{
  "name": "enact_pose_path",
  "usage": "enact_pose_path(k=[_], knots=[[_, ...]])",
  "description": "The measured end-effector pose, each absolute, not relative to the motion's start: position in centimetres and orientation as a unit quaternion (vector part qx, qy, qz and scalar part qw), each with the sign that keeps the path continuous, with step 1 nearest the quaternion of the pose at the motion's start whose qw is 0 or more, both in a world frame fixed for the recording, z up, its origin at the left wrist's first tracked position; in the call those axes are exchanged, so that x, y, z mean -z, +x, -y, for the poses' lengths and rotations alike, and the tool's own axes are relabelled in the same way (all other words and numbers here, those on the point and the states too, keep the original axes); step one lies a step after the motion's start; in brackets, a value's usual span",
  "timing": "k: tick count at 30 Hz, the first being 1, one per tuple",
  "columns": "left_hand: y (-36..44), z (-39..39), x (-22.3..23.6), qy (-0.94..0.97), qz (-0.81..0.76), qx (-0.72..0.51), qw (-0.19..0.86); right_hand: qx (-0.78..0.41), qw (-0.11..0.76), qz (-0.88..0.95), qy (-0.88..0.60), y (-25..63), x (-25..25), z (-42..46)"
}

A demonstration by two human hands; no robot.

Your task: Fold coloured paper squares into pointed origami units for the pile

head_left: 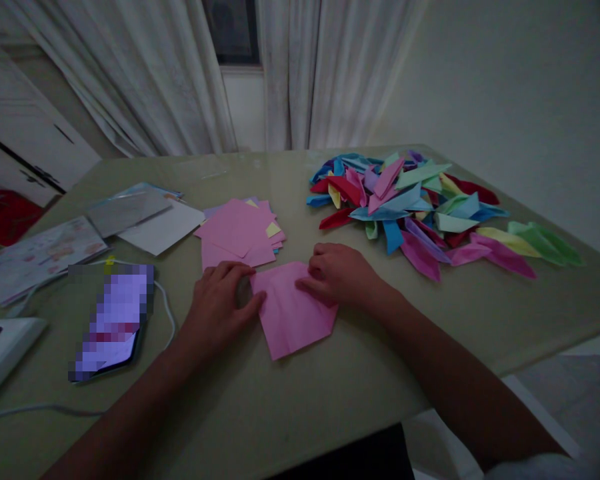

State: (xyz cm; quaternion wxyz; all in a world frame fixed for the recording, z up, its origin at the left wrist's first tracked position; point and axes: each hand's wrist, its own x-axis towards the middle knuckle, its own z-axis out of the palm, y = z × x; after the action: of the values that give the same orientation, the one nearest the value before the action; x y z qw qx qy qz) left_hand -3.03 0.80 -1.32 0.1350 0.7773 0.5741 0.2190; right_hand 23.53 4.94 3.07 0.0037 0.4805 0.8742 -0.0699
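A pink sheet of paper (295, 317) lies on the table in front of me, its right-hand corners folded in and creases running across it. My left hand (225, 293) grips its upper left corner between thumb and forefinger. At the upper right edge, my right hand (337, 273) has its fingers curled and its thumb pressed on the paper. Just beyond the sheet is a loose stack of pink paper squares (237, 230), with some yellow and blue edges showing.
A heap of folded coloured paper pieces (395, 193) covers the table's back right. To my left are a lit phone (113, 323), a white device (10, 353) with a cable, a printed packet (47, 257) and a white sheet (163, 227). Curtains (300, 80) hang behind the table.
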Motion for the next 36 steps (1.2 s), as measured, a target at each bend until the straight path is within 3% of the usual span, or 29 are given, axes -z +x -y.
enact_pose_path(k=[4, 9, 24, 36], knots=[[-2.6, -0.8, 1.4, 0.751, -0.586, -0.243, 0.181, 0.055, -0.022, -0.891, 0.450, 23.2, -2.4, -4.9], [-2.0, -0.4, 1.4, 0.709, -0.589, -0.283, 0.266, 0.123, -0.090, -0.926, 0.346, 22.7, -1.3, -4.3], [-1.7, -0.2, 1.1, 0.690, -0.630, -0.295, 0.197, 0.163, -0.097, -0.925, 0.329, 22.2, -0.1, -4.2], [-2.3, -0.6, 1.8, 0.798, -0.518, -0.271, 0.144, 0.171, -0.111, -0.925, 0.322, 22.4, 0.3, -4.4]])
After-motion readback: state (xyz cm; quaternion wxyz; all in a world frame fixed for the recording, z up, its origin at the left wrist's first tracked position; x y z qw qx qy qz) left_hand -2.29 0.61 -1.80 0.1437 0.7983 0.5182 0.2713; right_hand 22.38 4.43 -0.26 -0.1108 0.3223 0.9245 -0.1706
